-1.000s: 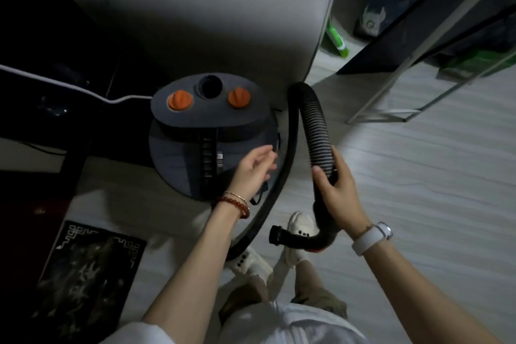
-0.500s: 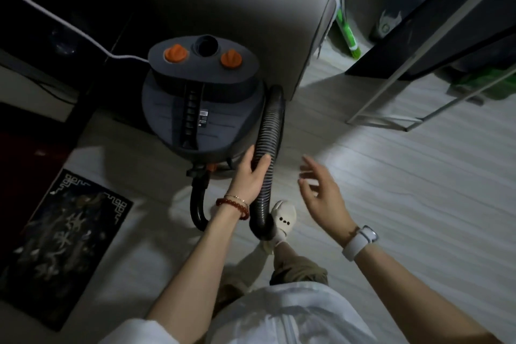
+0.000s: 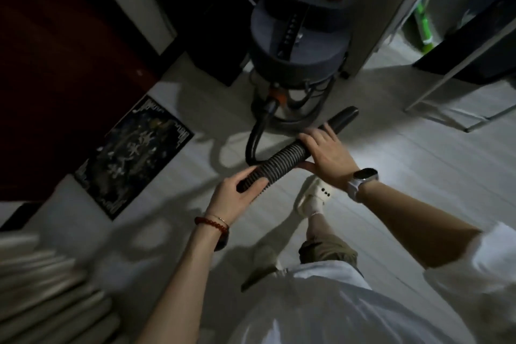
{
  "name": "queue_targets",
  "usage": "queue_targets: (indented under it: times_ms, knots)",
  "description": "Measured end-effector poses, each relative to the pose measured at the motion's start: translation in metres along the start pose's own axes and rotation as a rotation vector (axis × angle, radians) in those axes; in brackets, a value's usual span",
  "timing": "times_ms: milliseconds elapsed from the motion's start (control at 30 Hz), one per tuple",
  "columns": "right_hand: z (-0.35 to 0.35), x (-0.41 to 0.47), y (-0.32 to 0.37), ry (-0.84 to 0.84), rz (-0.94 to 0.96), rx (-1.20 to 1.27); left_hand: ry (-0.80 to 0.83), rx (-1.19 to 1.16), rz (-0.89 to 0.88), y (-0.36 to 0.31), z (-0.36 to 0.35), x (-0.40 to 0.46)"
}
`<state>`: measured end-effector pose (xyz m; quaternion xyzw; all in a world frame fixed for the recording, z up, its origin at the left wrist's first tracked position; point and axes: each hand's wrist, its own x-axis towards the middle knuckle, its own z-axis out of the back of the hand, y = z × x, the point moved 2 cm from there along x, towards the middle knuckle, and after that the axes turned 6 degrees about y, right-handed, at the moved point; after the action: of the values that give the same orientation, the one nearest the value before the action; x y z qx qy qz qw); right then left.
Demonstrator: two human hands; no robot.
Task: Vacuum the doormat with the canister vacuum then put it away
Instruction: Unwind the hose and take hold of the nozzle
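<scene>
While your left hand [image 3: 237, 193] and right hand [image 3: 325, 152] both wrap fingers round the black ribbed vacuum hose [image 3: 279, 162], well right of the dark patterned doormat [image 3: 131, 156], yanking it could topple the grey canister vacuum [image 3: 298, 45].

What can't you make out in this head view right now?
- Left hand covers the ribbed black vacuum hose there.
- Right hand hides where the hose joins the smooth black nozzle.
- Dark patterned doormat: too dim to judge dirt.
- Grey canister vacuum: its base is hidden.
</scene>
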<state>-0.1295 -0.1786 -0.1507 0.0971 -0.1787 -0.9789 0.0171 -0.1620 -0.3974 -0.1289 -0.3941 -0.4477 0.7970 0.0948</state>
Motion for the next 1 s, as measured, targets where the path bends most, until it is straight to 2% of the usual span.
queue_targets:
  times_ms: [100, 200, 267, 333, 367, 467, 533, 600, 667, 767, 867, 1000]
  knots:
    - [-0.024, -0.025, 0.057, 0.012, 0.036, 0.126, -0.201, 0.103, 0.079, 0.029, 0.021, -0.052]
    - [-0.042, -0.052, 0.101, 0.046, -0.017, 0.274, -0.408, 0.175, 0.080, 0.045, 0.036, -0.091]
    - [-0.048, -0.064, 0.124, 0.050, -0.066, 0.433, -0.603, 0.207, 0.093, 0.052, 0.035, -0.110]
    - [-0.050, -0.071, 0.142, 0.045, -0.141, 0.601, -0.775, 0.112, 0.147, 0.058, 0.025, -0.125]
    - [-0.049, -0.074, 0.148, 0.037, -0.175, 0.677, -0.810, 0.004, 0.178, 0.059, 0.017, -0.131]
    - [-0.049, -0.087, 0.164, 0.023, -0.189, 0.827, -0.703, -0.617, 0.218, 0.062, -0.003, -0.141]
    - [-0.053, -0.101, 0.173, 0.039, -0.167, 0.878, -0.609, -0.957, 0.159, 0.061, -0.007, -0.141]
    - [-0.065, -0.119, 0.185, 0.080, -0.100, 0.888, -0.510, -1.043, 0.115, 0.056, -0.002, -0.135]
    - [-0.080, -0.135, 0.195, 0.136, -0.052, 0.889, -0.443, -1.107, 0.169, 0.055, 0.005, -0.125]
    - [-0.100, -0.145, 0.199, 0.253, 0.032, 0.864, -0.505, -1.053, 0.329, 0.069, 0.008, -0.120]
    - [-0.107, -0.140, 0.189, 0.359, 0.034, 0.837, -0.594, -0.885, 0.272, 0.089, 0.008, -0.127]
    - [-0.090, -0.112, 0.167, 0.354, -0.207, 0.908, -0.478, -0.270, 0.091, 0.089, -0.002, -0.148]
